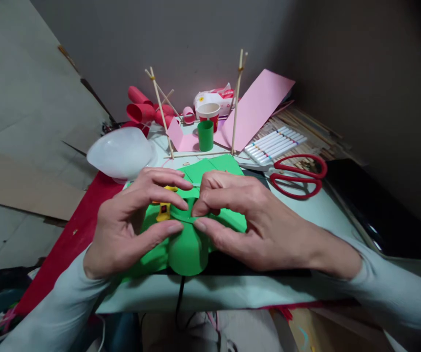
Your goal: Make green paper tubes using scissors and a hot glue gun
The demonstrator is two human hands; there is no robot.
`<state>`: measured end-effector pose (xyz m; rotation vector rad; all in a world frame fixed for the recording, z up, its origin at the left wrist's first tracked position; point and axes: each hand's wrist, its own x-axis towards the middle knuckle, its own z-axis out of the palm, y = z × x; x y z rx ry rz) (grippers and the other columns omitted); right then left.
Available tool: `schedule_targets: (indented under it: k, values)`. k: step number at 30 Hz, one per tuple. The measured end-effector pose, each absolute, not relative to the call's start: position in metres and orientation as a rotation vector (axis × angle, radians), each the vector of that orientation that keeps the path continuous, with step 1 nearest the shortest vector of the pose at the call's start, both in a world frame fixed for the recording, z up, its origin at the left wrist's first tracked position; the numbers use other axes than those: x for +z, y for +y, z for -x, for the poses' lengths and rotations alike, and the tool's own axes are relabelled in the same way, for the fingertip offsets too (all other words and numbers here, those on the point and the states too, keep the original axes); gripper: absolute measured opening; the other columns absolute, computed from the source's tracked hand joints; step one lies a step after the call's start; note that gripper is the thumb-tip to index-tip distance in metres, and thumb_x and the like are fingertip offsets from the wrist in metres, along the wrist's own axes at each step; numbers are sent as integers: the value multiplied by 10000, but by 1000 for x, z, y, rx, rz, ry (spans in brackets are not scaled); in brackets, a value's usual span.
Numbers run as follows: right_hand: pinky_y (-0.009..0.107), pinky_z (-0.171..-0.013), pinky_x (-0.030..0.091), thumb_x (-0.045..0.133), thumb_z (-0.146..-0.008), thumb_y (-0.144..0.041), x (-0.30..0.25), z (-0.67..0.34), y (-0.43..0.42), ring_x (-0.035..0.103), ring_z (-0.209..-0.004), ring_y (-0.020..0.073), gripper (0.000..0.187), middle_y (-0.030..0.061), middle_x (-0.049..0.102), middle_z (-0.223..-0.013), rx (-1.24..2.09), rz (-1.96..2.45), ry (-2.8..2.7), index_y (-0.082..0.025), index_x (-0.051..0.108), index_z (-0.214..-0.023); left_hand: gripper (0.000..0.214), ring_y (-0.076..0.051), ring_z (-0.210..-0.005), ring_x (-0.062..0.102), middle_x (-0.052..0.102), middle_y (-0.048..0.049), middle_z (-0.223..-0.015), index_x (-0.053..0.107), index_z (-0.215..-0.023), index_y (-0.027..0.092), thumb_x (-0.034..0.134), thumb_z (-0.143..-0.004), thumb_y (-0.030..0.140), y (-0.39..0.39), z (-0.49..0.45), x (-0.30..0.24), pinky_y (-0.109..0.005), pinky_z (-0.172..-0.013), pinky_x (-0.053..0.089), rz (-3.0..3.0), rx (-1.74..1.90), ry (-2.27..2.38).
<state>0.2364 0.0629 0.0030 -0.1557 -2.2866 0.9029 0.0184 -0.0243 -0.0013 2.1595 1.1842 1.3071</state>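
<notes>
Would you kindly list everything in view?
Curled paper: one, green, front
Sheets: several, green, centre
Tube: one, green, beyond sheets
Cup: one, red-white, behind tube
Packet: one, white-red, behind cup
Rolls: several, red, back left
Card: several, pink, back
Sticks: several, tan, flanking tube
Scissors: one, red-handled, right
Markers: several, white, behind scissors
Rounded object: one, whitish, left
Slab: one, black, right
Trinket: one, yellow, centre left
Strip: one, red, left
Table: one, pale, centre
Left hand: one, paper's left
Right hand: one, paper's right

We see a pale table [262, 292], with white pens [275, 144] at two o'clock and red-handled scissors [273, 169] between two and three.
</notes>
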Motion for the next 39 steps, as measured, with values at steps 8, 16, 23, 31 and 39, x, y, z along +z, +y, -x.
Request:
schedule_targets:
  k: [8, 16, 23, 31, 39]
  values:
    - [307, -701, 396, 594, -950, -81, 1, -236, 60, 460, -767, 142, 178, 27, 491, -790, 729, 99, -2320, -11, 744, -885, 169, -199, -1191, 641, 725, -31, -1112, 698, -943, 217, 674, -886, 60, -27, -28, 1, -356, -1100, 482, -2282, 1229, 1315]
    - [348, -699, 387, 556, -1012, -131, -2, -235, 63, 430, -756, 164, 257, 46, 497, -792, 571, 27, -2409, -15, 737, -870, 166, -197, -1154, 661, 713, -13, -1051, 687, -897, 236, 656, -898, 73, -29, -32, 0, -336, -1067, 507, -2246, 1261, 1373]
    - [352, -707, 392, 504, -1034, -134, -1, -236, 64, 437, -770, 175, 290, 54, 511, -811, 455, 17, -2463, -63, 715, -850, 171, -173, -1154, 647, 660, -24, -1086, 658, -861, 222, 616, -898, 59, -29, -35, 0, -289, -1049, 504, -2199, 1202, 1433]
    - [353, -676, 336, 565, -977, -168, -12, -230, 63, 428, -733, 168, 221, 29, 499, -777, 483, 98, -2381, -83, 719, -842, 178, -198, -1205, 631, 659, -47, -1126, 662, -882, 216, 625, -886, 42, -28, -37, -7, -342, -1083, 498, -2227, 1245, 1404]
    - [365, -685, 301, 549, -987, -176, -10, -232, 69, 352, -730, 176, 283, 38, 517, -754, 168, 66, -2404, -125, 683, -742, 292, -236, -1283, 630, 709, -21, -1318, 725, -1251, 296, 647, -975, 246, -26, -22, -8, -369, -1144, 472, -1860, 1472, 1415]
